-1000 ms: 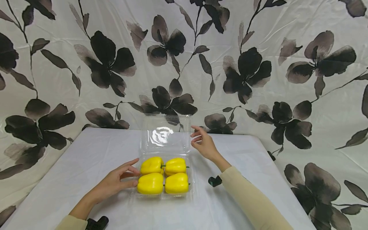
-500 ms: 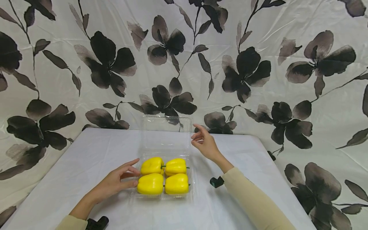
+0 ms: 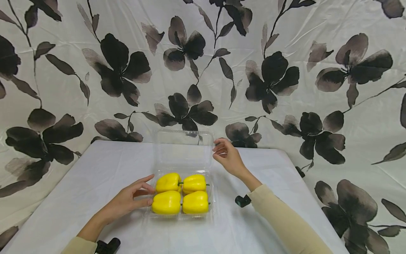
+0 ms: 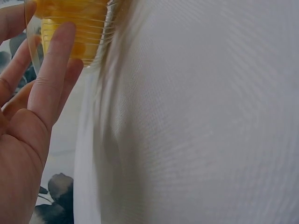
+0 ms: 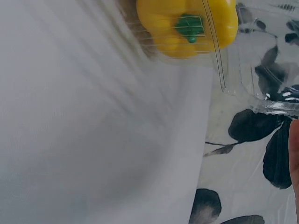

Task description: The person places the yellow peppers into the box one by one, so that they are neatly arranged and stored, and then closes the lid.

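Four-lobed yellow bell peppers [image 3: 166, 203] with green stems, several of them, lie in two rows in a clear plastic clamshell container [image 3: 211, 208]. Its transparent lid [image 3: 184, 150] stands raised at the far side. My left hand [image 3: 127, 201] touches the container's left wall with spread, mostly straight fingers; the left wrist view shows those fingers [image 4: 51, 74] against the ribbed side. At the lid's right edge, my right hand [image 3: 229, 158] holds the rim with bent fingers. Only a sliver of that hand shows in the right wrist view, beside the lid's rim [image 5: 275, 108].
A white cloth [image 3: 111, 169] covers the table under the container. Behind the table hangs a pale curtain [image 3: 228, 21] with dark flowers. Black wrist straps [image 3: 242, 201] show on both forearms.
The lid has tipped slightly toward me, its top edge now a little lower and wider. My right hand has shifted slightly rightward with it. The left hand and the peppers stay put.
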### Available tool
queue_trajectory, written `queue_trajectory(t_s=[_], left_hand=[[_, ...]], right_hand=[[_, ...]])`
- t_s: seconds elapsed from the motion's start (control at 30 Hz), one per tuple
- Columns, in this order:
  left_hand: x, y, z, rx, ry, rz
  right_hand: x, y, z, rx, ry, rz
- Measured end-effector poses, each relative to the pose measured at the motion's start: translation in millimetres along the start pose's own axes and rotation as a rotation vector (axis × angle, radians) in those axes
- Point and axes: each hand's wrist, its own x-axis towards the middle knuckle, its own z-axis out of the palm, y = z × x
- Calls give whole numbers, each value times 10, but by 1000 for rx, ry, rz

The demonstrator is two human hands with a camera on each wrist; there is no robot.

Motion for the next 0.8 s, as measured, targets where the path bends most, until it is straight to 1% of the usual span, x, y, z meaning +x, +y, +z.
queue_trajectory(t_s=[0.3,0.53,0.67,0.8], left_hand=[[23,44,-2,-16,-5,-6],[118,-18,-93,-27,-27,19],[171,-41,-143,-26,-35,27],[224,-68,-194,-29,-46,32]], right_hand=[[-30,-32,-84,-11,-36,-39],[-61,-72,-102,2,-76,-58],[-73,-80,-111,17,-112,-85],[-89,-90,-121,24,-143,-92]])
